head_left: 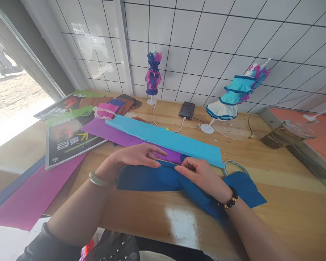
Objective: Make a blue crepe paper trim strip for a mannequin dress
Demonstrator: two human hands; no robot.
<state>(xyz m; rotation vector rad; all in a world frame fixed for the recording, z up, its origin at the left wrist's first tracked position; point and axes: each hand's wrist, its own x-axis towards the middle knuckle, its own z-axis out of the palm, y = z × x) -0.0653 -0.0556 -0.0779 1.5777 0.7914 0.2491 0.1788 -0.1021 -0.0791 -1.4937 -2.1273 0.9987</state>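
Observation:
A long dark-blue strip of paper or cloth lies across the table in front of me. My left hand holds its upper edge near the thumb, with the index finger stretched out above. At the same edge my right hand pinches the strip between thumb and fingers. A thin dark line, perhaps a needle or thread, runs between my fingertips; it is too small to tell. The strip passes under my right wrist, and its end shows beyond it. Just behind my hands lie a light-blue strip and a purple strip.
Magazines and a magenta sheet are at the left. A dressed doll-like stand, a phone on a cable and another ruffled stand line the tiled wall. A roll of tape and a tipped-looking cup are at the right.

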